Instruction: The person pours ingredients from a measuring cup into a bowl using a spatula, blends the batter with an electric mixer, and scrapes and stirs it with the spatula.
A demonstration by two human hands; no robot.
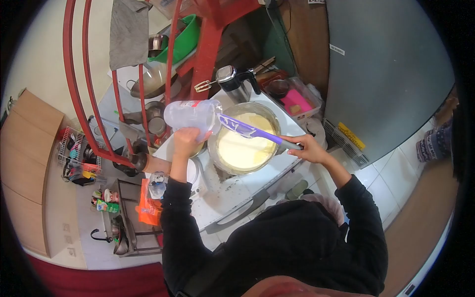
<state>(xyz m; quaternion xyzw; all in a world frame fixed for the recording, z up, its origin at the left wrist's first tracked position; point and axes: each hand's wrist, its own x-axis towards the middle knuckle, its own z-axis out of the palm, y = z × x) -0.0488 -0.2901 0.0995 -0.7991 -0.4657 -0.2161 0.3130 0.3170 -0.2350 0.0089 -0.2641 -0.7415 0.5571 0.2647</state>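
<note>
A clear plastic container (190, 115) is tipped on its side, with my left hand (188, 141) wrapped round its lower side. My right hand (310, 149) grips the grey end of a purple spatula (247, 129). The spatula's blade, smeared with pale cream, reaches to the container's mouth. Below the spatula is a large bowl (273, 117) with pale yellow batter (242, 151) inside. The bowl stands on a white surface (217, 200).
Behind the bowl stands a hand mixer (235, 81) with its beaters out to the left. A plastic box (314, 104) with pink contents is at the back right. Red rails (74, 89) rise at the left, and an orange packet (148, 205) lies left of my left arm.
</note>
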